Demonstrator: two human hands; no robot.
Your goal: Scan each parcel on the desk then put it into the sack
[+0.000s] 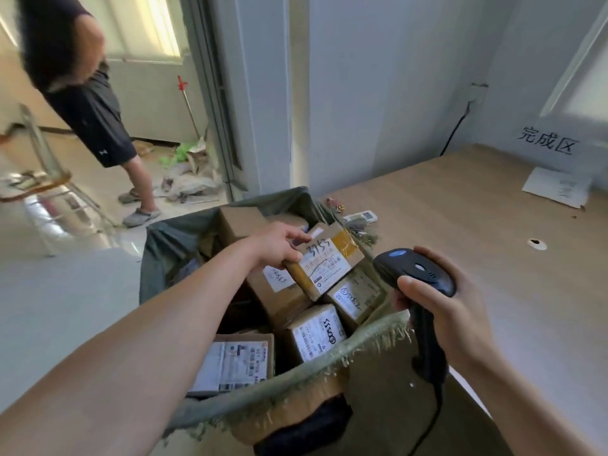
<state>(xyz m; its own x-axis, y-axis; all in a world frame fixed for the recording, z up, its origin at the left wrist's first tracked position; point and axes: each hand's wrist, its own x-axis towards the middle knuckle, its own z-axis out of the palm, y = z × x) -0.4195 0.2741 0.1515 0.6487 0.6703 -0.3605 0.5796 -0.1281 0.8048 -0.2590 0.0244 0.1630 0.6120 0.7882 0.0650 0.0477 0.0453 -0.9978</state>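
Where it lies on top of other parcels [316,334] in the green sack [329,355], the brown parcel [324,268] is pinched at its 10 o'clock corner by the left grip [279,245]. At its 3 o'clock, a black scanner [416,269] is wrapped tight by the right grip [457,311], over the desk [460,209] edge.

Daylight comes from window [144,28] at 11 o'clock, blown out. Glare on floor [59,205] at 9. Desk [493,274] evenly lit, shadows soft. Person [82,103] at 10 blurred. Wide-angle bending at edges; centre sharp.
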